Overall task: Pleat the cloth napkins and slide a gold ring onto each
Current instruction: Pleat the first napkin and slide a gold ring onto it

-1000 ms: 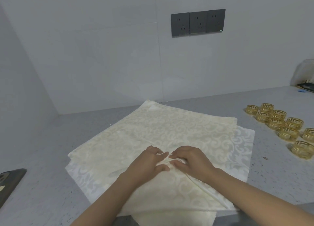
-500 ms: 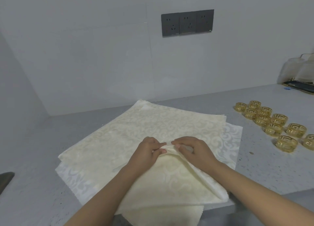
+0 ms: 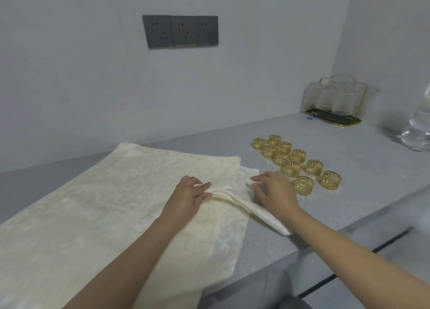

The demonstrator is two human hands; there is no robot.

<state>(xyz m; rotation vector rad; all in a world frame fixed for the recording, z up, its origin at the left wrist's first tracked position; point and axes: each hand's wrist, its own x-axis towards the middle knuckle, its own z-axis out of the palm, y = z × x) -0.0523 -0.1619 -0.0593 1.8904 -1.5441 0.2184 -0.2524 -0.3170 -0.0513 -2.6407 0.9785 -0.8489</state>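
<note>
Cream damask napkins (image 3: 97, 206) lie stacked across the grey countertop (image 3: 349, 192). Left hand (image 3: 186, 198) pinches a gathered pleat of the top napkin at its middle, the folded tail (image 3: 267, 218) trailing right. Right hand (image 3: 277, 192) hovers just beside it, fingers loosely spread, gripping nothing. Gold napkin rings (image 3: 295, 162) sit clustered just beyond; glass tumblers (image 3: 335, 97) far right.

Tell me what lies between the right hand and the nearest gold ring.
Nothing lies between them in the head view: only a short stretch of bare grey counter separates the open right hand from the nearest gold ring.
</note>
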